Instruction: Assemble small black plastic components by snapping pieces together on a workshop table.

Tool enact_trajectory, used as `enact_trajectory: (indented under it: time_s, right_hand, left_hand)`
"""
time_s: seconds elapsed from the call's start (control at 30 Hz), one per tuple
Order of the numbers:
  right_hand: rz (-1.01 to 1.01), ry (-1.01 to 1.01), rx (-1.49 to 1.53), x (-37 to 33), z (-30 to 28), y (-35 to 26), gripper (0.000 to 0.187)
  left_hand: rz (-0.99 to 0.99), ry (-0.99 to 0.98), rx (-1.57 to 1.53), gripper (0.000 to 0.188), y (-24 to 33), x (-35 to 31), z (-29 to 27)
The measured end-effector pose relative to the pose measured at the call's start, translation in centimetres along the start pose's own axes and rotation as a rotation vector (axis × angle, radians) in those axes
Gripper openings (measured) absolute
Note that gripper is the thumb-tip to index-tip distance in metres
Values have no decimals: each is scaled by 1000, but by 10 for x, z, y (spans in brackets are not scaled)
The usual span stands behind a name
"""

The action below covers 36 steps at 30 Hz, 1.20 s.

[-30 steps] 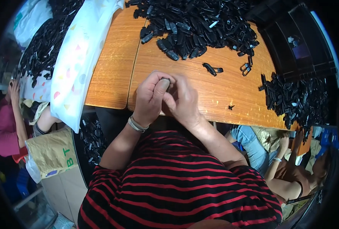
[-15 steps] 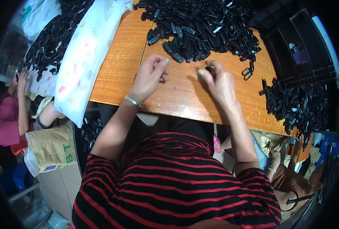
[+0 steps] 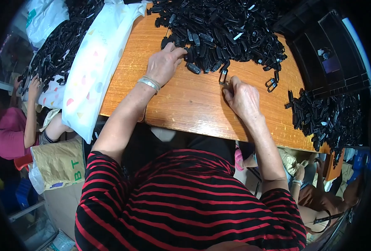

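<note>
My left hand [image 3: 163,66], with a silvery bracelet on its wrist, reaches to the near left edge of a big pile of small black plastic parts [image 3: 219,31]. Its fingers are bent at the pile; whatever they grip is hidden. To the right, my right hand [image 3: 243,99] is low over the wooden table, its fingers curled in with thumb and forefinger close together. I cannot make out anything between them. Just beyond those fingertips is a black loop-shaped part [image 3: 223,76], at the pile's near edge. Another pair of loop-shaped parts [image 3: 271,85] lies farther right.
A second heap of black parts [image 3: 325,113] sits at the table's right, beside a black crate [image 3: 327,58]. White patterned plastic sheeting [image 3: 95,71] covers the left edge. At the far left a person in a magenta top [image 3: 14,127] handles more black parts; another person sits lower right.
My left hand has moved away from me to the pile. My right hand has drawn back slightly, and a black loop-shaped part now shows where its fingers were.
</note>
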State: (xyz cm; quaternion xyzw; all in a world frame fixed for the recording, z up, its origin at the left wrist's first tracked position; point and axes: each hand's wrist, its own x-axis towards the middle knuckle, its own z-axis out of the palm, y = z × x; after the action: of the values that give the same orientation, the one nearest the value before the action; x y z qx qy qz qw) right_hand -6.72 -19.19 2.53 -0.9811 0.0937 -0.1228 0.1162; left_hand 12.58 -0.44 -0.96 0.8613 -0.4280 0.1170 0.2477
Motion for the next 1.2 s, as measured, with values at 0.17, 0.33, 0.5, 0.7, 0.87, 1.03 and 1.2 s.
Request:
enact_trajectory:
  time_s: [0.17,0.33,0.5,0.7,0.87,1.03,1.2]
  right_hand:
    - [-59,0,38,-3,-11,-1,18]
    - [-77,-60,115,-11,-9,-6,20]
    - [-151,-222,46,-14,-9,-23,24]
    - [-254,-158,102,-17,2,-25,27]
    - [-197,-175,123,-19,2,-25,30]
    - [-124,-243,108,-15,0,-29,30]
    - [-96,-215,157,-12,4,-33,27]
  left_hand:
    - [85,39,31,20,-3,7,-1]
    - [143,17,49,23,-5,10,1]
    - [231,1,22,20,-3,10,-6]
    - [288,-95,47,20,-1,2,-23]
    - [109,-66,-54,24,6,-21,-23]
    - [-52,-53,-118,24,15,-16,-13]
    - [-272,-69,-235,25,15,-7,-5]
